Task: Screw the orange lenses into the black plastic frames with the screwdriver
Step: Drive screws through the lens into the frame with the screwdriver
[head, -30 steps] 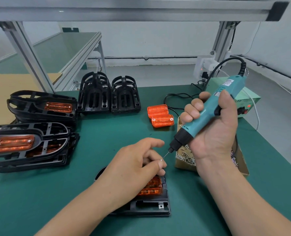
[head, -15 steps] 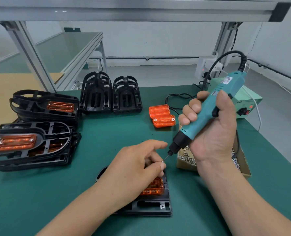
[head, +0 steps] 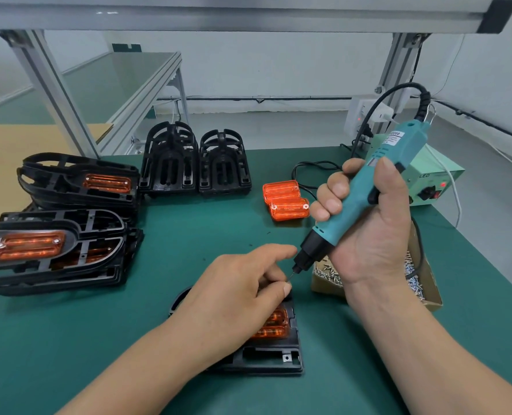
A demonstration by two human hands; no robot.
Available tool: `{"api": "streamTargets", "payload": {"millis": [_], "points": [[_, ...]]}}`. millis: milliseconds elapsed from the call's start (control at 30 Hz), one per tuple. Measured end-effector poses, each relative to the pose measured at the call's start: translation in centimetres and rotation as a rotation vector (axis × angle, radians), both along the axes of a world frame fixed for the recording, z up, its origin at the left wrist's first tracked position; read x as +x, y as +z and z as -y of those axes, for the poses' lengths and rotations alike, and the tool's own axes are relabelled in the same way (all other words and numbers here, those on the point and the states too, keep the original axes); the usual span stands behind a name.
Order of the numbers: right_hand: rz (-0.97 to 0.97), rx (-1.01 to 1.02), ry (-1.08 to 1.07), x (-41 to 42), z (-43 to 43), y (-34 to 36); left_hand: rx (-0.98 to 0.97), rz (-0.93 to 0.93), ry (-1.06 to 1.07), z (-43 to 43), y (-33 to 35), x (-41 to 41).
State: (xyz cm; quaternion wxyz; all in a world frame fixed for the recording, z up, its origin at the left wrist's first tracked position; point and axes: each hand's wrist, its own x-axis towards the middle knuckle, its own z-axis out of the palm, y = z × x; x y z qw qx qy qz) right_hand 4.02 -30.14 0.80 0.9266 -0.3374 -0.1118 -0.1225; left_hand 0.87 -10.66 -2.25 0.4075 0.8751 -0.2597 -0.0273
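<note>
A black plastic frame (head: 263, 359) lies on the green mat near me, with an orange lens (head: 274, 324) seated in it. My left hand (head: 236, 292) covers most of the frame, its fingers curled and pinched together at the screwdriver's bit; whatever they pinch is too small to see. My right hand (head: 371, 232) grips the teal electric screwdriver (head: 356, 199), tilted with its tip down by my left fingertips. Two loose orange lenses (head: 286, 202) lie further back.
Finished frames with lenses are stacked at the left (head: 54, 250) and behind them (head: 77, 187). Empty black frames (head: 194, 166) stand at the back. A cardboard box of screws (head: 419, 280) sits under my right hand. A green power unit (head: 431, 181) and cables lie at the right rear.
The screwdriver's tip has come down a little toward my left fingertips. My left hand stays on the frame, almost unmoved.
</note>
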Motion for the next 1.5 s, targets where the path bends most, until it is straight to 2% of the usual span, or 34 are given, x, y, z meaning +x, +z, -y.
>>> {"api": "streamTargets", "payload": {"millis": [133,200,333,467,633,1500], "points": [[-0.014,-0.003,0.010,0.0,-0.1,-0.3,-0.006,0.009,-0.042,-0.5,0.3,0.1],[-0.021,-0.008,0.013,0.0,-0.1,-0.3,0.000,0.071,-0.019,-1.2,0.6,0.5],[-0.030,-0.032,0.046,-0.2,-0.3,-0.3,0.181,0.194,0.017,-3.0,1.1,1.8],[-0.027,-0.079,0.108,-0.5,-0.8,-0.5,0.363,0.153,-0.082,-4.5,0.6,2.4],[-0.003,-0.162,0.175,-0.7,-1.2,-0.7,0.443,0.096,-0.125,-4.5,0.1,2.5],[0.097,-0.310,0.283,-1.9,-2.0,-0.1,0.388,0.002,-0.073,-4.0,-0.8,2.8]]}}
